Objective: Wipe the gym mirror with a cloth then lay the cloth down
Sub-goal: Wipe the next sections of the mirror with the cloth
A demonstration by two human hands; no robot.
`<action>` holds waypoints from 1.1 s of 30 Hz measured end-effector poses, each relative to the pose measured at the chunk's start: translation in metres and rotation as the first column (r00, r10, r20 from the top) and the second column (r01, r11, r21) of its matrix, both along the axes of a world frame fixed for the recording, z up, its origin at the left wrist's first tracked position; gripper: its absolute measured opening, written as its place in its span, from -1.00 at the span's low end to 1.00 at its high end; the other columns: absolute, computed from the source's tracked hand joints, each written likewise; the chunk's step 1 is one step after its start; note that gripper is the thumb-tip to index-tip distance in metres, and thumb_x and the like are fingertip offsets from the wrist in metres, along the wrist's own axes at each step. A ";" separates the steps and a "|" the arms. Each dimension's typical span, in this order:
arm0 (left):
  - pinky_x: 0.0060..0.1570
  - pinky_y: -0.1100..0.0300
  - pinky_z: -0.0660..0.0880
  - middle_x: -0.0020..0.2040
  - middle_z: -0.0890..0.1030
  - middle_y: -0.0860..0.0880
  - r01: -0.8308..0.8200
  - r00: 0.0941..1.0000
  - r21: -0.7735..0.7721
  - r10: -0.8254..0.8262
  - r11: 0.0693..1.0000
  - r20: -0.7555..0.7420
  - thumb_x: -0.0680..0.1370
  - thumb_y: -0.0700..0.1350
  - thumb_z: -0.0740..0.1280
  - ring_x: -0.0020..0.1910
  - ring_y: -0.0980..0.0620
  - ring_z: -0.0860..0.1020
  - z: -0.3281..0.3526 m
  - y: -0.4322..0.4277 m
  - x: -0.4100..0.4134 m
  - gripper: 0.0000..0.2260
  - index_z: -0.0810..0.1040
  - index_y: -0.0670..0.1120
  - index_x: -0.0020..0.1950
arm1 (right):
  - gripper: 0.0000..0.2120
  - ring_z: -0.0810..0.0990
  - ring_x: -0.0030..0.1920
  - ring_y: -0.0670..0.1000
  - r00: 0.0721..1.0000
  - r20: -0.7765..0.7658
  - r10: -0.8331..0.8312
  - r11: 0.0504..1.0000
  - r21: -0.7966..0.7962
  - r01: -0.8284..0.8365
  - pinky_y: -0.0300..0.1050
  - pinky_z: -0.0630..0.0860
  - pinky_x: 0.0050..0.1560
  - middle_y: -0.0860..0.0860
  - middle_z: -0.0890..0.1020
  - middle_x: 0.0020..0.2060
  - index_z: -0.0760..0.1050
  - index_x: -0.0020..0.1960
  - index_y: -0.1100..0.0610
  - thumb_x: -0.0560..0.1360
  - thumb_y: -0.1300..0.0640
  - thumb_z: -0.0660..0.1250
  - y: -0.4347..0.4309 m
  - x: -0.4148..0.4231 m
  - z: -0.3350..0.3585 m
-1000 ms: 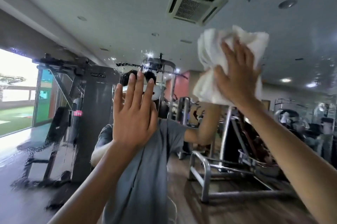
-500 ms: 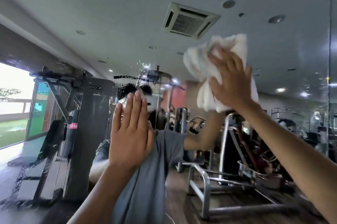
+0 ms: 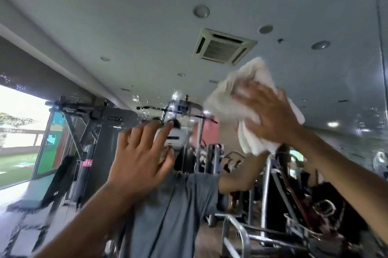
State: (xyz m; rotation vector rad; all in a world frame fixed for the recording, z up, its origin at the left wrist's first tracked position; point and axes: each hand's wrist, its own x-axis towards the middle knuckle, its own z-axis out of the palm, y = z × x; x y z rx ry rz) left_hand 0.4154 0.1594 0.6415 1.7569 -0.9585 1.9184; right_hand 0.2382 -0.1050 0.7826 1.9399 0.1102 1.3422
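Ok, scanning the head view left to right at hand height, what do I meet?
Bright window opening → black weight machine → left hand, spread open → white cloth → right hand pressing it → vertical mirror seam at the far edge.

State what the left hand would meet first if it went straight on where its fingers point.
Probably nothing but mirror: the left hand points up and slightly right, a line passing just left of the cloth. Depth is unclear.

A ceiling vent [image 3: 224, 46] sits upper centre. A dark weight machine [image 3: 92, 138] stands left, beside a bright window [image 3: 19, 123].
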 end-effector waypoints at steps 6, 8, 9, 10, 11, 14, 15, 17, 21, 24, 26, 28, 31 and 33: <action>0.03 -0.10 0.22 0.16 0.48 -0.23 -0.057 0.998 -0.047 0.058 0.997 0.025 0.50 0.12 0.13 0.10 -0.18 0.38 0.117 -0.002 -0.001 -0.52 0.51 -0.14 0.27 | -0.40 0.10 0.56 0.04 0.914 0.406 -0.015 0.912 0.380 -0.154 0.25 0.06 0.38 -0.08 0.11 0.60 0.16 0.57 -0.13 0.54 -0.20 0.04 0.070 0.051 0.059; 0.07 -0.10 0.25 0.16 0.49 -0.24 -0.032 0.999 -0.077 0.034 0.997 0.030 0.49 0.11 0.12 0.13 -0.21 0.43 0.149 -0.006 -0.006 -0.53 0.52 -0.15 0.23 | -0.39 0.11 0.57 0.05 0.972 0.228 0.052 0.987 0.139 -0.086 0.29 0.07 0.39 -0.05 0.13 0.60 0.17 0.57 -0.13 0.54 -0.22 0.02 0.066 0.050 0.043; 0.08 -0.09 0.25 0.17 0.50 -0.24 -0.026 0.999 -0.089 0.029 0.996 0.032 0.49 0.10 0.10 0.14 -0.22 0.44 0.161 -0.009 -0.007 -0.54 0.52 -0.15 0.22 | -0.39 0.11 0.57 0.05 0.993 0.091 0.069 0.998 -0.008 -0.069 0.30 0.06 0.40 -0.04 0.14 0.59 0.17 0.56 -0.14 0.53 -0.23 0.04 0.055 0.043 0.037; 0.09 -0.09 0.24 0.17 0.50 -0.23 -0.027 0.999 -0.099 0.031 0.995 0.038 0.49 0.09 0.09 0.15 -0.22 0.44 0.170 -0.012 -0.007 -0.54 0.51 -0.15 0.21 | -0.39 0.12 0.57 0.05 0.997 -0.039 0.063 0.986 -0.154 -0.068 0.28 0.05 0.40 -0.04 0.13 0.59 0.17 0.55 -0.15 0.52 -0.22 0.08 0.042 0.033 0.034; 0.11 -0.09 0.24 0.18 0.50 -0.23 -0.030 0.998 -0.113 0.035 0.993 0.046 0.50 0.08 0.09 0.16 -0.22 0.44 0.174 -0.014 -0.006 -0.55 0.51 -0.16 0.22 | -0.37 0.12 0.57 0.05 0.991 -0.128 0.040 0.961 -0.266 -0.073 0.27 0.05 0.38 -0.04 0.12 0.59 0.17 0.55 -0.16 0.50 -0.20 0.12 0.026 0.022 0.039; 0.26 -0.11 0.21 0.33 0.45 -0.23 -0.007 0.999 -0.141 0.012 0.990 0.034 0.55 0.08 0.05 0.34 -0.23 0.40 0.173 -0.023 0.001 -0.51 0.44 -0.14 0.36 | -0.34 0.17 0.55 0.05 0.996 -0.086 -0.004 0.978 -0.210 -0.014 0.34 0.12 0.39 -0.06 0.17 0.57 0.11 0.55 -0.20 0.46 -0.15 0.13 -0.014 -0.002 0.083; 0.36 -0.13 0.16 0.44 0.38 -0.23 0.004 1.000 -0.152 -0.002 0.988 0.014 0.56 0.10 0.03 0.44 -0.22 0.33 0.171 -0.025 0.004 -0.47 0.39 -0.10 0.45 | -0.36 0.20 0.53 0.06 1.000 0.003 0.010 0.996 -0.088 -0.010 0.38 0.20 0.37 -0.04 0.21 0.56 0.10 0.54 -0.21 0.47 -0.15 0.10 -0.019 -0.005 0.101; 0.49 -0.15 -0.01 0.60 0.17 -0.22 0.014 0.999 -0.166 -0.020 0.986 -0.034 0.57 0.17 -0.05 0.59 -0.17 0.12 0.171 -0.026 0.004 -0.39 0.22 -0.03 0.59 | -0.41 0.21 0.50 0.06 0.962 0.274 0.008 0.979 0.196 -0.064 0.35 0.24 0.33 -0.05 0.24 0.54 0.16 0.53 -0.17 0.50 -0.18 0.04 -0.011 0.000 0.128; 0.53 -0.11 -0.19 0.65 -0.04 -0.17 0.030 0.992 -0.193 -0.053 0.981 -0.114 0.54 0.29 -0.14 0.63 -0.09 -0.09 0.170 -0.021 0.006 -0.29 0.06 0.02 0.65 | -0.45 0.19 0.51 0.09 0.820 0.559 -0.122 0.879 0.445 -0.173 0.31 0.10 0.36 -0.02 0.21 0.57 0.22 0.53 -0.06 0.57 -0.17 0.09 0.051 0.048 0.141; 0.53 -0.15 -0.13 0.65 0.01 -0.17 0.026 0.991 -0.183 -0.049 0.983 -0.126 0.54 0.29 -0.11 0.63 -0.11 -0.05 0.168 -0.021 0.008 -0.30 0.08 0.03 0.65 | -0.43 0.11 0.55 0.05 0.916 0.401 -0.001 0.969 0.228 -0.098 0.30 0.03 0.38 -0.05 0.14 0.59 0.17 0.56 -0.10 0.57 -0.20 0.04 0.071 0.066 0.112; 0.53 -0.15 -0.10 0.64 0.05 -0.16 0.015 0.992 -0.183 -0.037 0.983 -0.119 0.56 0.28 -0.10 0.63 -0.11 -0.02 0.168 -0.021 0.010 -0.33 0.11 0.06 0.64 | -0.40 0.10 0.56 0.00 0.983 0.165 0.082 0.996 0.019 -0.086 0.30 0.09 0.40 -0.10 0.16 0.58 0.18 0.55 -0.18 0.53 -0.26 -0.03 0.060 0.053 0.102; 0.53 -0.10 -0.12 0.65 0.03 -0.14 0.004 0.991 -0.176 -0.028 0.984 -0.133 0.55 0.29 -0.12 0.63 -0.07 -0.05 0.167 -0.022 0.012 -0.33 0.09 0.08 0.64 | -0.37 0.13 0.55 -0.02 0.991 -0.049 0.121 0.985 -0.120 -0.127 0.30 0.08 0.40 -0.13 0.20 0.57 0.22 0.53 -0.22 0.47 -0.27 -0.01 0.036 0.029 0.112; 0.54 -0.05 -0.16 0.65 -0.01 -0.10 0.004 0.991 -0.184 -0.029 0.983 -0.132 0.55 0.31 -0.14 0.62 -0.02 -0.10 0.167 -0.024 0.012 -0.32 0.06 0.10 0.65 | -0.34 0.19 0.53 0.01 0.990 0.022 0.138 0.990 -0.044 -0.137 0.31 0.13 0.39 -0.09 0.27 0.54 0.25 0.52 -0.19 0.42 -0.24 0.00 0.001 0.006 0.152; 0.53 -0.04 -0.16 0.65 0.00 -0.09 0.010 0.992 -0.186 -0.033 0.983 -0.119 0.55 0.31 -0.13 0.62 0.00 -0.10 0.168 -0.023 0.013 -0.32 0.06 0.10 0.64 | -0.34 0.20 0.51 0.03 0.964 0.235 0.126 0.978 0.135 -0.161 0.30 0.16 0.39 -0.08 0.28 0.53 0.25 0.52 -0.17 0.44 -0.26 -0.05 -0.004 0.004 0.180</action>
